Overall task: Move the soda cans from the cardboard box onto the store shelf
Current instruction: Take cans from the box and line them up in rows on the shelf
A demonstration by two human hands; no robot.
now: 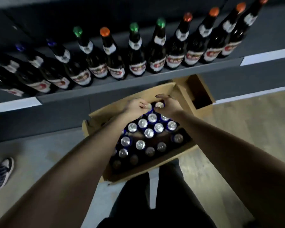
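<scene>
An open cardboard box [187, 149] on the floor holds several blue soda cans [149, 133] with silver tops. Both my arms reach down to the far end of the box. My left hand [135, 106] is closed around the top of one can [148, 106] in the back row. My right hand [169, 105] grips the top of the can beside it [160, 104], with its fingers curled over the rim. Both cans still stand among the others in the box. The grey store shelf [105, 83] runs across just beyond the box.
A row of dark glass bottles [136, 63] with coloured caps lines the front of the shelf. An empty smaller cardboard box [199, 94] sits to the right of the can box. Another person's shoe [2, 171] is on the floor at the left.
</scene>
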